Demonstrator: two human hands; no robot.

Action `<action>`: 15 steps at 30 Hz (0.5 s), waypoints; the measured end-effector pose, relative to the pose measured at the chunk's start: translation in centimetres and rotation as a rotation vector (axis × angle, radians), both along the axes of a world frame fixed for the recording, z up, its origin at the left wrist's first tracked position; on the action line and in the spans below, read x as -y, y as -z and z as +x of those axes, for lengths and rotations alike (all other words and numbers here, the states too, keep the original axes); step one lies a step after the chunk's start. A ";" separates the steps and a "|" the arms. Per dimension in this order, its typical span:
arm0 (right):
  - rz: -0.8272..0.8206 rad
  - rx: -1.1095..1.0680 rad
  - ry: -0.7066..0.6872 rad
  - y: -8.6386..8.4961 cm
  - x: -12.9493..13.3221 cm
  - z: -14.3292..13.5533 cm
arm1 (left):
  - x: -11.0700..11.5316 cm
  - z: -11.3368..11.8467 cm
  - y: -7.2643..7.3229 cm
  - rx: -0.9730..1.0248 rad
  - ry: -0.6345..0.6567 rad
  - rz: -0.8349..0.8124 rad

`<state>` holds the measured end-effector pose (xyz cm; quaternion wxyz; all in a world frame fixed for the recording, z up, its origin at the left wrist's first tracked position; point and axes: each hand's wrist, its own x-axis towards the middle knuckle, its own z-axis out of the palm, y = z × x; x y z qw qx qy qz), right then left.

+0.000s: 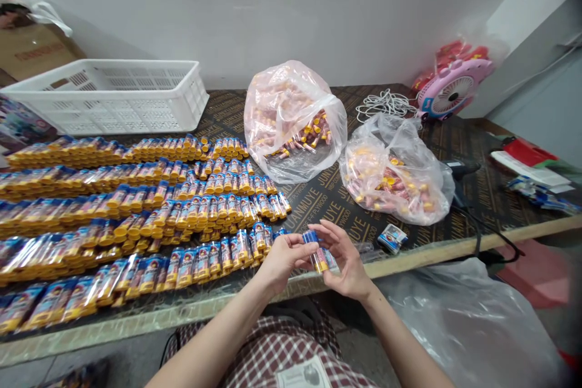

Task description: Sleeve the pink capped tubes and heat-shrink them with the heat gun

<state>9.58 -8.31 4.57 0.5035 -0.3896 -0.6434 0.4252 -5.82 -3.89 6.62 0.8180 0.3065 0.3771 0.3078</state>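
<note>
My left hand [282, 260] pinches a small printed tube [319, 259] with a blue top and a yellow bottom, between thumb and fingers. Around the tube's other side curves my right hand [344, 260], its fingers apart and the thumb close to the yellow end. Whether the right fingers touch the tube, I cannot tell. Left of my hands lie stacked rows of similar blue-and-yellow tubes [186, 267]. To the right, near the table edge, is a small stack of printed labels [392, 237].
A large clear bag [291, 88] of pink pieces with yellow ends stands at the back, a smaller bag [409, 188] beside it. A white crate [150, 112] is at back left. A pink fan [459, 94], a white cable [386, 103] and a black corded tool [461, 170] are right.
</note>
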 end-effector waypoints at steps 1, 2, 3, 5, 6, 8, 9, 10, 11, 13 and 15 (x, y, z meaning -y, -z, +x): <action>-0.016 0.049 -0.033 -0.2 -0.4 0.2 | -0.1 -0.3 0.1 -0.001 -0.016 -0.001; -0.025 0.106 -0.068 -0.3 -1.2 0.5 | -0.3 -0.7 0.2 -0.007 -0.035 -0.001; -0.026 0.163 -0.095 -0.3 -2.4 0.9 | -0.5 -1.3 0.3 -0.016 -0.054 0.000; 0.002 0.269 -0.083 0.1 -6.1 1.8 | -0.9 -2.9 0.3 -0.051 -0.092 0.008; 0.021 0.322 -0.032 0.5 -8.6 2.3 | -1.1 -4.0 0.3 -0.076 -0.113 0.015; 0.057 0.522 0.147 1.5 -14.4 3.3 | -1.6 -6.7 0.5 -0.138 -0.172 0.031; 0.057 0.669 0.251 2.0 -17.5 3.7 | -1.8 -8.3 0.7 -0.175 -0.222 0.036; 0.034 0.827 0.358 2.4 -20.4 4.1 | -2.0 -9.9 0.9 -0.214 -0.284 0.036; -0.001 0.963 0.456 2.7 -23.2 4.4 | -2.2 -11.7 1.1 -0.251 -0.357 0.033; -0.022 1.041 0.538 3.1 -27.9 4.1 | -2.6 -15.2 1.4 -0.324 -0.513 0.035; -0.010 1.049 0.552 3.7 -31.9 2.3 | -2.7 -18.8 1.3 -0.405 -0.654 0.066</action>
